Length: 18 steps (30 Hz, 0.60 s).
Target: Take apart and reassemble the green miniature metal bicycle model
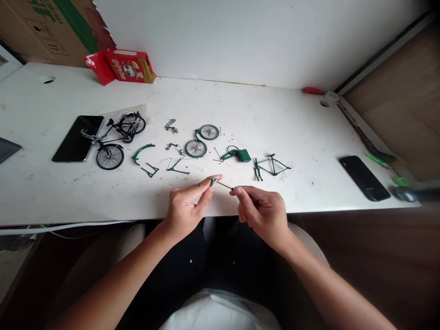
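Observation:
My left hand (188, 206) pinches a small green and silver part (213, 182) between thumb and forefinger. My right hand (261, 208) is closed on a thin screwdriver (226, 185) whose tip meets that part. Both hands hover over the white table's (309, 137) front edge. Just beyond them lie green model bicycle pieces: two spoked wheels (202, 140), a frame (271, 167), a mudguard (141, 151), a fork piece (177, 167) and a green seat part (239, 155).
A finished black model bicycle (116, 137) stands at the left beside a black phone (78, 137). Another phone (364, 177) lies at the right. A red box (125, 65) and a cardboard box (51, 27) sit at the back left. Tools (381, 158) lie at the far right.

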### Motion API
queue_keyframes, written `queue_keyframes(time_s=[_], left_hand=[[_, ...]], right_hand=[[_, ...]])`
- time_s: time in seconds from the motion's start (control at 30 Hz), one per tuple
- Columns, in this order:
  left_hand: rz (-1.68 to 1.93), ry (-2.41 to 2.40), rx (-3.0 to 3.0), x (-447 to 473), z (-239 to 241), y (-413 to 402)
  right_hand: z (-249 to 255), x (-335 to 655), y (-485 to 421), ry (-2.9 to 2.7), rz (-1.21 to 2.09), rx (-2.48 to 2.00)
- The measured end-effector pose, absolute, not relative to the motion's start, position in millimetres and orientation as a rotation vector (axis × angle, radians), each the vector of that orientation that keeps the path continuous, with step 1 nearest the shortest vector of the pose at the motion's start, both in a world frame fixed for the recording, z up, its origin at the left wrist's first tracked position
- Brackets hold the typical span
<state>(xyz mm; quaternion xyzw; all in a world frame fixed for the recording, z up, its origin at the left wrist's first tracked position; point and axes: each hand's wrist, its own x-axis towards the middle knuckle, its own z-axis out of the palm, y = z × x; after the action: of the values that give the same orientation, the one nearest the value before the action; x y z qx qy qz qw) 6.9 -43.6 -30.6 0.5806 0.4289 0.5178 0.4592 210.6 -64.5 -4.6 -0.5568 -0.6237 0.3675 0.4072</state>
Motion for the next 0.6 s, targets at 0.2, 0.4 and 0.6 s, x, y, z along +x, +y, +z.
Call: queue_keyframes(time_s=[0.2,0.4,0.6], left_hand=[[1.289,1.051,1.487,6,-31,-42],[1.252,1.076,1.518,7,-33,-43],[1.274,1.067,1.511,7,-31,-41]], right_hand=[[2,204,-61,-1.059,1.609,-1.343],[-7,203,-66,-1.695,0.881,-1.436],[-16,203,-58,-2.122,0.161,-1.281]])
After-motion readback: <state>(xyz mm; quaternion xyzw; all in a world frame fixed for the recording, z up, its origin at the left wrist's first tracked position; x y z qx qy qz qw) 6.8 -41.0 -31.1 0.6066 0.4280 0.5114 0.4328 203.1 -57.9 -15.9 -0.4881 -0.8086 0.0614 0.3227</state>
